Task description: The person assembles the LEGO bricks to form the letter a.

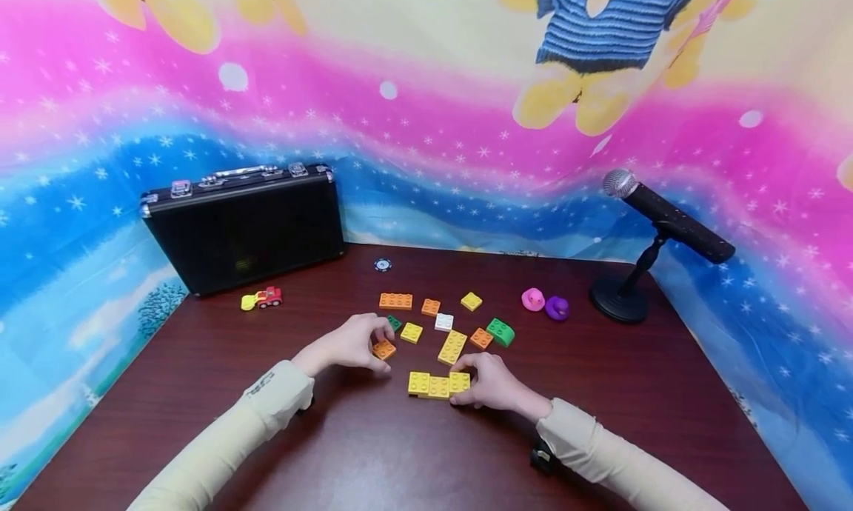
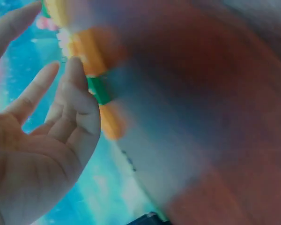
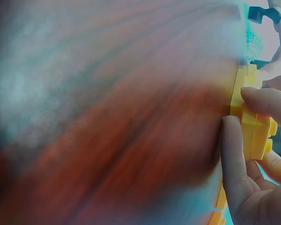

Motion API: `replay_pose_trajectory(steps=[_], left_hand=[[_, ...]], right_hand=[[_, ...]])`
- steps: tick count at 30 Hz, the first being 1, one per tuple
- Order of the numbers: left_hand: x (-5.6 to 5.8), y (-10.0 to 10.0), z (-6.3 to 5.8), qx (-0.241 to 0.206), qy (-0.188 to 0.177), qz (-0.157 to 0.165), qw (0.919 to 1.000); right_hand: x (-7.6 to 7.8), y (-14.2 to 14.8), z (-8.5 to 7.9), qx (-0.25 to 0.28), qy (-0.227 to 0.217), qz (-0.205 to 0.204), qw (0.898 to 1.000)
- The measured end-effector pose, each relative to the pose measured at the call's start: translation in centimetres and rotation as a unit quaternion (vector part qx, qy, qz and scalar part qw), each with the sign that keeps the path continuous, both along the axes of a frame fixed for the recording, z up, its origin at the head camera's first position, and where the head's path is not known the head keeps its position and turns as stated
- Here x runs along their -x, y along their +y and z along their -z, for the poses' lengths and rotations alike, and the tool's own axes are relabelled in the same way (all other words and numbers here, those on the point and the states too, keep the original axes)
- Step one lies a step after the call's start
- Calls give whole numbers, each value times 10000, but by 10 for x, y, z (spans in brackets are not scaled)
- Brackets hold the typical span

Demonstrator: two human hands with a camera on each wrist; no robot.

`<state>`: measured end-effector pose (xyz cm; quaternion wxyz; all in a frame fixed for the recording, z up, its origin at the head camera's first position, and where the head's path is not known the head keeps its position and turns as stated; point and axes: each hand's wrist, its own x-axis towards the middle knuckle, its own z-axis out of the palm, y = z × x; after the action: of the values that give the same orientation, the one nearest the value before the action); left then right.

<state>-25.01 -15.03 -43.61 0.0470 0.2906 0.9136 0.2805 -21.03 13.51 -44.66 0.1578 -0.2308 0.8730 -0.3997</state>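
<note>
My right hand (image 1: 494,382) grips the right end of a row of joined yellow toy building bricks (image 1: 419,383). In the right wrist view, thumb and fingers pinch the stacked yellow bricks (image 3: 251,123) from both sides. To the left, my left hand (image 1: 352,342) hovers around a small orange brick (image 1: 383,349), thumb and fingers spread apart on either side of it. The left wrist view shows that hand (image 2: 51,110) with loosely bent fingers, an orange brick (image 2: 90,51) just beyond the fingertips.
Loose bricks lie beyond the hands, among them a long yellow brick (image 1: 452,346), a white brick (image 1: 443,321) and a green brick (image 1: 500,332). Farther out are a black case (image 1: 246,229), a toy car (image 1: 269,297), two rubber ducks (image 1: 533,299) and a microphone on a stand (image 1: 666,218).
</note>
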Motion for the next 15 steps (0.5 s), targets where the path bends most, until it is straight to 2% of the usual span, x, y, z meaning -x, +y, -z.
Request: replay_pose_trajectory(steps=[6,11,15], left_hand=[[6,3,9,255,-396,-698,9964],[9,5,10,287,-544,-736,9954],[11,5,10,349,-449,-634,9964]], right_hand=[[1,-1,1,9,-42,-10,10000],[2,0,2,38,-99,20,9999],[2,2,2,32,-66,11,10000]])
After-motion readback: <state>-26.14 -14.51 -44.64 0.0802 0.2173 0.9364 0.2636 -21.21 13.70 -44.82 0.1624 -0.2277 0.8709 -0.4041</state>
